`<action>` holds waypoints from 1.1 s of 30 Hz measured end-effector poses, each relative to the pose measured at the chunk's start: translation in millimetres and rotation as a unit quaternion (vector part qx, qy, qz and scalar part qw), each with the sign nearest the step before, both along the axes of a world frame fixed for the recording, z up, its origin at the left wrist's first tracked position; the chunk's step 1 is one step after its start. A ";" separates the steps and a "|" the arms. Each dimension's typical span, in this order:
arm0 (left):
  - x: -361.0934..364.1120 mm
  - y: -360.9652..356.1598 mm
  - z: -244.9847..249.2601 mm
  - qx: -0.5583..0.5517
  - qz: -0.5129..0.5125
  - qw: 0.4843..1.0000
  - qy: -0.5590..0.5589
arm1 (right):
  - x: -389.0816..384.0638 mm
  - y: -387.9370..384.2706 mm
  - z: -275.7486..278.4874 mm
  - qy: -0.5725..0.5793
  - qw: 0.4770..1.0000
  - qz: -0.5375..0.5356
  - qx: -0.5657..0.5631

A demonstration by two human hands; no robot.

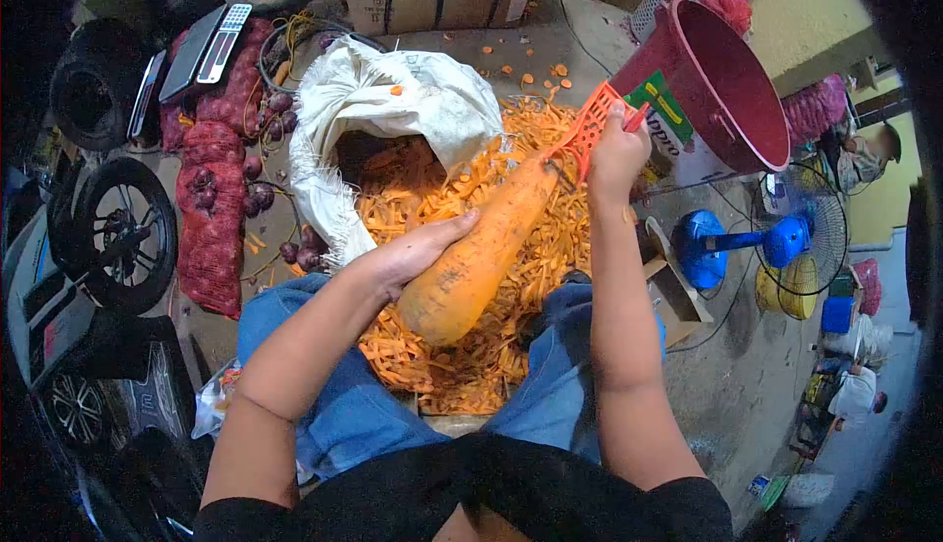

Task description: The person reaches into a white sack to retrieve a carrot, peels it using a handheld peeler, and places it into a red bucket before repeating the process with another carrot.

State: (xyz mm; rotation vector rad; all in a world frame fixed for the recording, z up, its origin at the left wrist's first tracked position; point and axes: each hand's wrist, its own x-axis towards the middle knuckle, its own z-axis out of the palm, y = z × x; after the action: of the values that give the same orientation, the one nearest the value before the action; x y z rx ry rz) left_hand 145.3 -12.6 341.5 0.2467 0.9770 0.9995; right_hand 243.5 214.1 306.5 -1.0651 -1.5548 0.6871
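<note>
A large orange vegetable, shaped like a very thick carrot, lies aslant over a heap of orange peelings. My left hand is wrapped round its near left side. In my right hand is a red-orange peeler with a perforated body, held by its handle at the far, narrow end of the vegetable. Whether its blade touches the skin is hard to tell. Dark marks show on the vegetable's skin. A white woven sack lies open just beyond the peelings.
A big maroon bucket stands at the upper right, near a blue fan. Red net bags of onions, a scale and a motorcycle wheel are at the left. Two people appear far right.
</note>
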 end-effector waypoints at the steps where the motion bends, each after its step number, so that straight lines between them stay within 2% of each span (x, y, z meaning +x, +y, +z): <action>1: -1.3 -1.1 4.2 -0.001 -0.025 1.000 0.002 | 4.5 8.2 -5.4 0.004 0.999 -0.025 -0.029; 2: 0.4 -3.2 2.6 -0.001 -0.025 1.000 0.002 | 10.0 13.1 -3.3 0.004 0.999 -0.025 -0.029; 4: 5.9 -10.3 -3.1 0.139 -0.046 0.989 0.018 | 18.0 20.0 1.0 0.040 0.997 -0.060 -0.040; 7: 7.7 -13.3 -4.8 0.100 -0.058 0.993 0.004 | 19.3 17.4 9.7 0.073 0.991 -0.056 -0.094; 9: 4.2 -10.1 -7.9 0.101 -0.033 0.994 -0.001 | 16.8 8.6 17.2 0.072 0.993 -0.048 -0.086; 11: -1.3 -5.5 -13.8 0.103 -0.006 0.995 -0.003 | 13.6 4.3 19.9 0.164 0.973 0.010 -0.162; 12: -3.8 -2.5 -18.6 0.090 0.020 0.996 0.011 | 9.7 -0.6 20.3 0.164 0.973 0.013 -0.162; 14: -5.9 2.4 -18.7 0.051 0.078 0.995 0.044 | -0.8 -16.2 19.4 0.108 0.991 0.054 -0.058; 15: -8.4 3.8 -19.4 0.052 0.080 0.994 0.045 | -4.6 -22.0 18.0 0.109 0.991 0.057 -0.057; 17: -12.1 5.9 -23.0 0.080 0.089 0.993 0.013 | -10.8 -34.2 14.0 -0.014 0.997 0.066 0.034; 18: -11.9 6.8 -23.6 0.080 0.090 0.993 0.013 | -13.1 -43.8 20.5 0.005 0.997 0.081 0.002; 21: -10.1 9.0 -24.3 0.070 0.147 0.987 0.007 | -11.4 -39.8 17.8 -0.007 0.996 0.089 0.022; 23: -13.1 8.7 -23.8 0.034 0.158 0.986 -0.050 | -9.7 -43.0 21.4 -0.015 0.996 0.091 0.015; 29: -22.0 12.8 -26.0 0.046 0.172 0.974 -0.142 | -9.7 -43.1 14.3 -0.019 0.992 0.120 0.028; 33: -22.1 15.7 -9.4 0.082 0.178 0.977 -0.084 | -13.0 -45.2 14.3 -0.003 0.994 0.105 0.018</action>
State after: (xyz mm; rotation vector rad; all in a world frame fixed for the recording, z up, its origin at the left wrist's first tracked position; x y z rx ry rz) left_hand 123.2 3.2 332.0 0.1221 0.7992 1.4097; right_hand 230.4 168.8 320.7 -0.8845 -1.6950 0.7948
